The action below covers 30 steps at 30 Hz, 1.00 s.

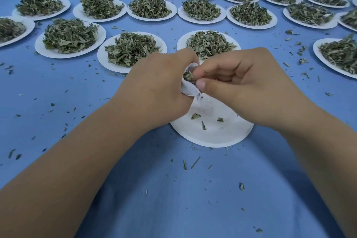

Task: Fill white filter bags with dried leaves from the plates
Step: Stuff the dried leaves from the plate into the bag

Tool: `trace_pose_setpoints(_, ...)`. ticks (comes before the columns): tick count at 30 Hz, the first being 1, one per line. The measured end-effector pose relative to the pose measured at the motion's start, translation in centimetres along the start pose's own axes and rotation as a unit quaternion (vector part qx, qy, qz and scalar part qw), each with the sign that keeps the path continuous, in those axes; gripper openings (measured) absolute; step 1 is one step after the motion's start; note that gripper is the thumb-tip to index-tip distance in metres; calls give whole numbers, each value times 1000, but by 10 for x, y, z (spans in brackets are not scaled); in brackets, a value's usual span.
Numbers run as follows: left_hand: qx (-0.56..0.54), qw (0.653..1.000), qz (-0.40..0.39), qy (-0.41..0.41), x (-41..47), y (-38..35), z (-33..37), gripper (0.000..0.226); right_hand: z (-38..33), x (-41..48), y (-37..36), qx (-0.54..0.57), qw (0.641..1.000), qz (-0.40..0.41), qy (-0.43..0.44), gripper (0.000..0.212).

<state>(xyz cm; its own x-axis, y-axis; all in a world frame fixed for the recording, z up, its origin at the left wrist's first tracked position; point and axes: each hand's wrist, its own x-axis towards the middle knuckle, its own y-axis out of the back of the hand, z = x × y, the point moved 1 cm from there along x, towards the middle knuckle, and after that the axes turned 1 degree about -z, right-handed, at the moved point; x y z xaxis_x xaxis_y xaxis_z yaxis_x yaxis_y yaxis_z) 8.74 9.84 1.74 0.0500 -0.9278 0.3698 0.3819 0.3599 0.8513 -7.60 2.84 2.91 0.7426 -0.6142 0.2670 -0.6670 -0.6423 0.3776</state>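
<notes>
My left hand (pixel 158 85) grips a white filter bag (pixel 190 88), its mouth turned toward my right hand. My right hand (pixel 237 83) pinches a tuft of dried leaves (pixel 188 76) at the bag's opening. Both hands hover over a white paper plate (pixel 212 131) that holds only a few leaf crumbs. Just beyond the hands stands a plate (pixel 182 43) heaped with dried leaves (pixel 209 43). Most of the bag is hidden inside my left fist.
Several white plates piled with dried leaves fill the far half of the blue cloth (pixel 173 189), such as one plate (pixel 101 54) at centre left and another (pixel 318 48) at the right edge. Loose leaf bits are scattered over the cloth.
</notes>
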Motion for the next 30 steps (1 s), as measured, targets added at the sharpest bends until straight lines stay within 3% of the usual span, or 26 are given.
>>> trace_pose_setpoints(4, -8, 1000, 14, 15, 0, 2, -2, 35, -1, 1, 4, -95, 995, 2, 26, 31)
trace_pose_setpoints(10, -13, 999, 20, -23, -2, 1, 7, 21, 0, 1, -4, -55, 997, 55, 24, 15)
trace_pose_setpoints(15, 0, 1000, 15, -10, -1, 1, 5, 24, -3, -1, -1, -208, 970, 91, 83, 14)
trace_pose_setpoints(17, 2, 1000, 16, 5, -1, 3, 2, 33, -4, -2, 2, -199, 973, 76, 91, 10)
trace_pose_setpoints(21, -21, 1000, 14, 14, -1, 6, 0, 38, -5, -7, 2, -186, 978, 26, 92, 32)
trace_pose_setpoints(25, -25, 1000, 17, 1, -2, 5, 1, 40, -6, -9, -1, -207, 973, -49, 93, 40)
trace_pose_setpoints(30, -4, 1000, 9, 9, 0, 6, 0, 44, -6, -7, 6, -163, 982, 53, 83, 35)
